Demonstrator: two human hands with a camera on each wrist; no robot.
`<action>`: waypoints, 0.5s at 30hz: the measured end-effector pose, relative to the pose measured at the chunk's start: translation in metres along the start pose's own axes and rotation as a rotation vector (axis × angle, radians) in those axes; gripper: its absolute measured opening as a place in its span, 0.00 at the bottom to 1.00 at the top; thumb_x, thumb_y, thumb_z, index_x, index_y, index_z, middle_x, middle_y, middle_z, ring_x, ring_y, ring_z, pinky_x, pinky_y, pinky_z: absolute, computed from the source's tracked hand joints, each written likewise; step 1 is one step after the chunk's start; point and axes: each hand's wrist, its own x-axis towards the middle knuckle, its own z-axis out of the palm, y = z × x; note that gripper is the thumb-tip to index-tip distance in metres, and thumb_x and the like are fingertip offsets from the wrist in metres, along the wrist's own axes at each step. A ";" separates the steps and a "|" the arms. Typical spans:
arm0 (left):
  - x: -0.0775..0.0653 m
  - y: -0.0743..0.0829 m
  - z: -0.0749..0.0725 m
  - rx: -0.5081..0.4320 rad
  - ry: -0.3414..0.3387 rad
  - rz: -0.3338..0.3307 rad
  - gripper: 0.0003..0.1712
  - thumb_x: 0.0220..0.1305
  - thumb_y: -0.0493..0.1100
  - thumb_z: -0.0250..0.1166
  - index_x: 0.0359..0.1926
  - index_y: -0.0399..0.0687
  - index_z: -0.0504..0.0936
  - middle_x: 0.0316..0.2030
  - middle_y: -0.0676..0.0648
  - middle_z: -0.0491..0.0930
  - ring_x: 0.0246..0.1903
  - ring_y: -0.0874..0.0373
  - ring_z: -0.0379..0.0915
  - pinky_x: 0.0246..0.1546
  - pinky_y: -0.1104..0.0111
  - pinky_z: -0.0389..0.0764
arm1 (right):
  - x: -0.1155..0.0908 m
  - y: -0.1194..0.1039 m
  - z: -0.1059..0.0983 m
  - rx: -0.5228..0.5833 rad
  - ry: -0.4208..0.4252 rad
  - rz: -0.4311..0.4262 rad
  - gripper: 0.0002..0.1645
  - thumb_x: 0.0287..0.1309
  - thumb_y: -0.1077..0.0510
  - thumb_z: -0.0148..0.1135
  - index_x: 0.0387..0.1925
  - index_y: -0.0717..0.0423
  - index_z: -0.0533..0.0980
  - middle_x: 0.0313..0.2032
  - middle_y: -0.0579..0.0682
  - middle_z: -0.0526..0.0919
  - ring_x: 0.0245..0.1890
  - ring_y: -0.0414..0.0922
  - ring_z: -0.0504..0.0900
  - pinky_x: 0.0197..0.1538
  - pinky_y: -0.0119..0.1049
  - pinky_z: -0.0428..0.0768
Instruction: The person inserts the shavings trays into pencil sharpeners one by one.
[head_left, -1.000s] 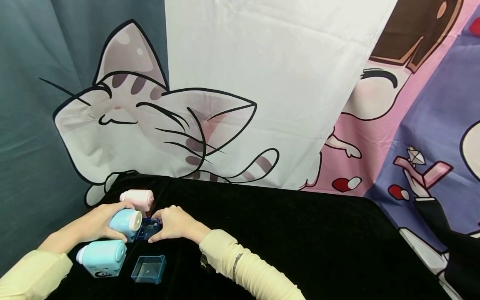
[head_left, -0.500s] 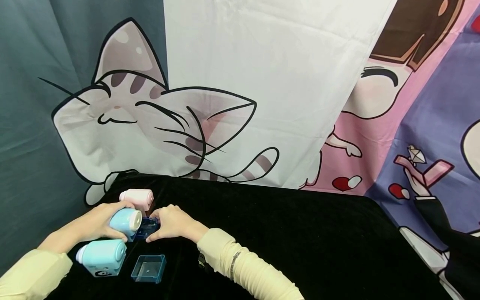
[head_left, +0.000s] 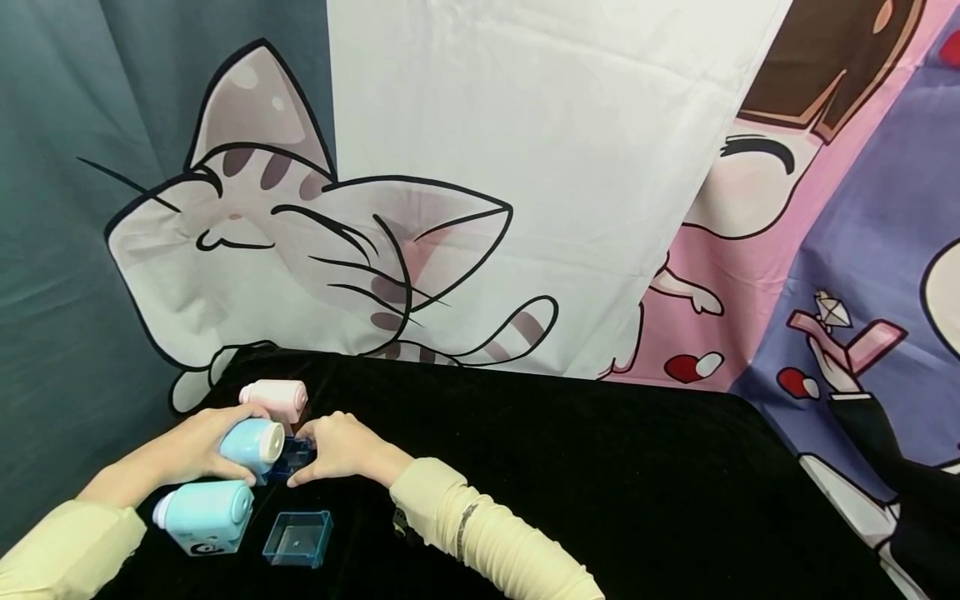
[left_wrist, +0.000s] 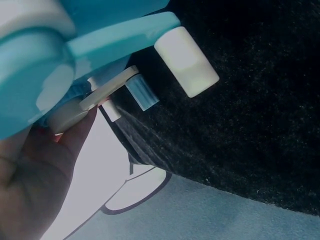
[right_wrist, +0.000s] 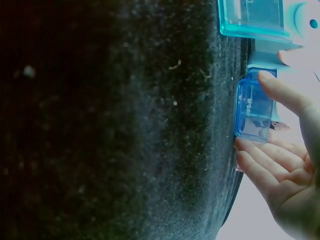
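My left hand (head_left: 197, 443) grips a light blue crank pencil sharpener (head_left: 251, 443) with a cream round end. Its thumb and fingers lie on opposite sides of the body. In the left wrist view, a pale crank arm (left_wrist: 111, 89) with a ribbed blue knob shows beside the left hand (left_wrist: 35, 185). My right hand (head_left: 347, 450) pinches a clear dark blue shavings drawer (head_left: 296, 454) between thumb and fingers. The drawer sits against the sharpener's lower right side, its inner end hidden. In the right wrist view, the right hand (right_wrist: 285, 180) spans the drawer (right_wrist: 255, 111).
A teal sharpener (head_left: 206, 512) stands close in front of my left hand, its white crank knob (left_wrist: 186, 61) showing in the left wrist view. A pink sharpener (head_left: 277, 398) stands behind. A clear teal drawer (head_left: 298, 540) lies on the black cloth (head_left: 600, 483) at front.
My right hand has slid slightly left with the blue drawer, and less of the drawer shows beside the sharpener. The left hand and the other things have stayed put.
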 end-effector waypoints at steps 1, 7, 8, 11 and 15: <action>0.000 -0.001 0.001 0.004 0.007 -0.001 0.38 0.34 0.61 0.73 0.46 0.53 0.68 0.35 0.55 0.74 0.32 0.65 0.67 0.28 0.67 0.71 | 0.000 0.000 0.000 0.000 -0.002 0.002 0.34 0.37 0.33 0.67 0.45 0.45 0.77 0.34 0.34 0.80 0.26 0.24 0.68 0.32 0.18 0.68; 0.000 0.000 0.003 0.014 0.022 -0.001 0.37 0.34 0.63 0.72 0.46 0.56 0.68 0.35 0.56 0.74 0.31 0.65 0.67 0.27 0.67 0.71 | 0.001 0.000 0.000 -0.011 0.000 -0.004 0.34 0.37 0.32 0.67 0.46 0.45 0.77 0.35 0.35 0.81 0.27 0.24 0.69 0.33 0.18 0.69; 0.000 0.001 0.003 0.013 0.018 0.004 0.37 0.34 0.62 0.72 0.46 0.55 0.68 0.35 0.55 0.74 0.31 0.65 0.67 0.27 0.66 0.71 | 0.001 0.000 0.000 -0.012 0.000 -0.005 0.34 0.37 0.32 0.67 0.46 0.45 0.77 0.35 0.35 0.81 0.27 0.25 0.69 0.33 0.18 0.69; 0.000 0.001 0.003 0.014 0.029 0.000 0.38 0.33 0.62 0.73 0.45 0.54 0.69 0.35 0.55 0.74 0.31 0.65 0.68 0.27 0.66 0.71 | 0.001 -0.001 0.000 -0.011 -0.002 -0.004 0.34 0.38 0.32 0.67 0.46 0.46 0.77 0.34 0.35 0.81 0.26 0.25 0.69 0.32 0.17 0.69; 0.000 0.000 0.003 0.008 0.013 -0.020 0.38 0.32 0.62 0.73 0.45 0.52 0.70 0.35 0.55 0.75 0.32 0.65 0.68 0.28 0.66 0.72 | 0.001 -0.002 0.000 -0.014 -0.004 -0.001 0.35 0.38 0.32 0.67 0.46 0.46 0.76 0.34 0.35 0.81 0.26 0.25 0.68 0.32 0.17 0.68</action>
